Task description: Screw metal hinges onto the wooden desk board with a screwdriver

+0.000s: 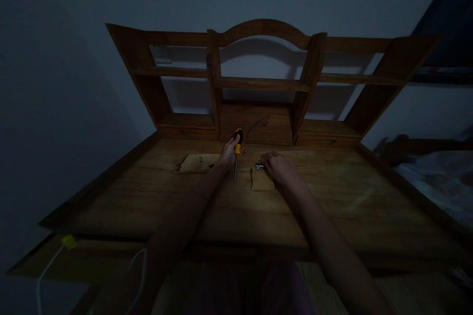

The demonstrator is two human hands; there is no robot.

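Observation:
My left hand (230, 151) is closed round the yellow and black handle of a screwdriver (238, 146). Its metal shaft points down toward the wooden desktop. To the right, my right hand (275, 163) has its fingers bent over a small shiny metal piece (259, 166), possibly a hinge, at the top of a small square wooden piece (262, 180). The fingertips are partly hidden, so the exact grip on the metal is hard to see. A longer pale strip of wood (197, 163) lies on the desktop, left of my left hand and partly behind my forearm.
Along the back of the desk (148, 211) stands a wooden shelf unit (262, 83) with several compartments, against a wall. A white cable (48, 266) with a yellow tag (69, 241) hangs at the front left. Bedding (439, 187) shows at the right. The room is dim.

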